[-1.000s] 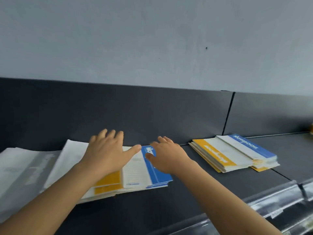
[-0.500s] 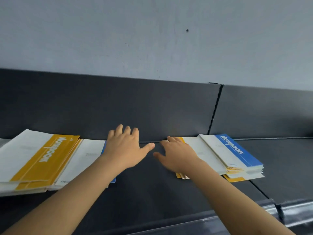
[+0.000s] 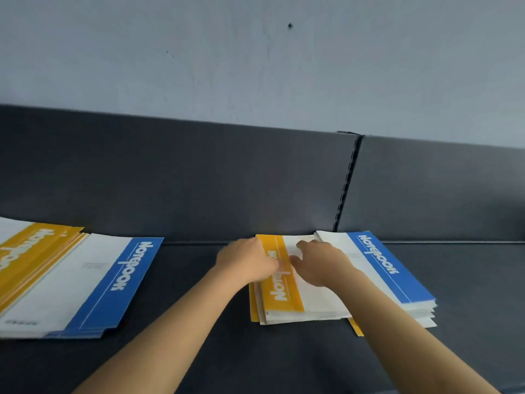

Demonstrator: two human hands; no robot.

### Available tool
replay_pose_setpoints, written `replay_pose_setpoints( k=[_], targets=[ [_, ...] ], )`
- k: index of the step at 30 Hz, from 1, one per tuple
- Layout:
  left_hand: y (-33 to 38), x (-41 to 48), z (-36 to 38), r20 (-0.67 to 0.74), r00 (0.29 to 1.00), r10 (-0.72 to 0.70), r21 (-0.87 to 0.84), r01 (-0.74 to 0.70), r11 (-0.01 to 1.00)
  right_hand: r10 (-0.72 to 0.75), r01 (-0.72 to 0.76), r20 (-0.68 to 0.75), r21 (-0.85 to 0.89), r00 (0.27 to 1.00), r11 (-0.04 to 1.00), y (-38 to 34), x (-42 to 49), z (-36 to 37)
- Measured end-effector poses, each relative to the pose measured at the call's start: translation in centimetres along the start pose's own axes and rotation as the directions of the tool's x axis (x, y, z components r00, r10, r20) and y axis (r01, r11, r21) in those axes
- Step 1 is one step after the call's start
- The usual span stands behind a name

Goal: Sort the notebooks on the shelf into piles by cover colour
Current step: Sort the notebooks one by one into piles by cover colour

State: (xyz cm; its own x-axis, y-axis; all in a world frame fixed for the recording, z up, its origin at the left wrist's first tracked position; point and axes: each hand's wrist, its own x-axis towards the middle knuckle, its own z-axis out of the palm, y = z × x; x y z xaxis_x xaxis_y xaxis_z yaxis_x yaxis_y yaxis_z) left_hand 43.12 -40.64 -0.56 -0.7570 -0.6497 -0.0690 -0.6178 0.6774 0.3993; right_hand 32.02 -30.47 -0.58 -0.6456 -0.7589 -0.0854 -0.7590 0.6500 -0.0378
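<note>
- The shelf is a flat, dark grey surface that runs from one side of my view to the other.
- Behind it rises a dark grey back panel, split right of centre by a slotted upright.
- Above the panel is a pale grey-blue wall with faint scuffs and one small dark speck.
- The right pile lies against the back panel, just beside the upright's foot. Its white page edges are fanned unevenly.
- My left hand lies on the far left corner of the yellow-band notebook in that pile, with the thumb on the yellow stripe.
- My right hand rests on the same cover's white part, fingers bent.
- My two thumbs nearly meet. I cannot tell whether either hand pinches the cover or only presses on it.
- A blue-band notebook tops the pile's right side, partly over the yellow one.
- The left pile sits well apart from the right one. It shows a blue cover beside a yellow cover, which is cut by the frame edge.
- Each coloured stripe reads "Notebook" in white letters, upside down to me. My hands hide part of the word under them.
- The small grey print on the white areas is too fine to read.
</note>
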Motion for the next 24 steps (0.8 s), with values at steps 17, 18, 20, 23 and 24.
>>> replay_pose_setpoints(
  k=[17,18,20,23,24],
  targets=[
    [-0.5,0.6,2.1,-0.203,0.978,-0.043,-0.404,-0.044,0.914,-0.152,0.185,-0.17,0.2,0.974,0.962,0.5,4.3,4.3],
    [-0.4,0.4,2.1,-0.192,0.98,-0.045,-0.458,-0.049,0.888,-0.159,0.193,-0.163,0.218,0.974,0.957,0.6,4.4,4.4],
    [-0.5,0.3,1.9,-0.153,0.985,-0.075,-0.568,-0.026,0.822,-0.163,0.198,-0.161,0.238,0.974,0.951,0.6,4.3,4.3],
    [-1.2,0.7,1.4,-0.16,0.975,-0.152,-0.649,0.012,0.761,-0.14,0.195,-0.18,0.342,0.974,0.919,0.9,3.4,3.5],
    [-1.6,0.9,1.2,-0.202,0.966,-0.16,-0.617,0.001,0.787,-0.148,0.204,-0.175,0.365,0.973,0.908,1.0,3.1,3.3]
  ],
)
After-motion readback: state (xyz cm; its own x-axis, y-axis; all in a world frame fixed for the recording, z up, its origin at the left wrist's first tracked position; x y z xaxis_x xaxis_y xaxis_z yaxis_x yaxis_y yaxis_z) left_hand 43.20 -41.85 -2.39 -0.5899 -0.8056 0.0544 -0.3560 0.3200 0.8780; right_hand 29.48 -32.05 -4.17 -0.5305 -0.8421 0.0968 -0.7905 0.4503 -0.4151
